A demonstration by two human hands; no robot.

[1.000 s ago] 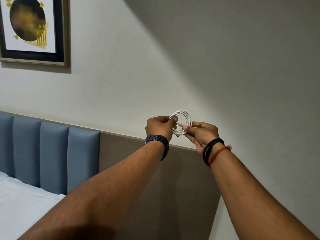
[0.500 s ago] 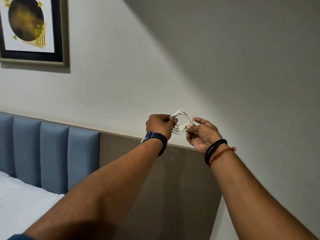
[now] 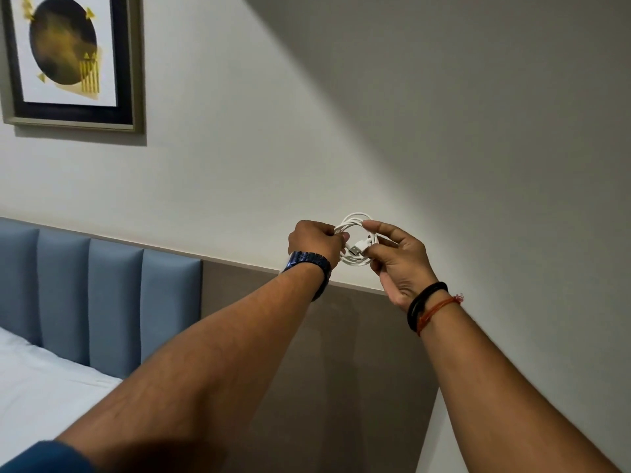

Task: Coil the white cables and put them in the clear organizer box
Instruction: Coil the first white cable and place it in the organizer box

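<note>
A white cable wound into a small coil is held up in front of the wall, between both hands. My left hand pinches the coil's left side. My right hand holds its right side, thumb and fingers closed near the USB plug, which lies across the middle of the coil. A blue watch sits on my left wrist; black and red bands circle my right wrist. The clear organizer box is out of view.
A blue padded headboard and white bedding lie at the lower left. A brown wall panel runs behind my arms. A framed picture hangs at the upper left.
My right hand has shifted its grip around the coil's right side, and the USB plug now lies across the coil's middle. My left hand has kept its hold.
</note>
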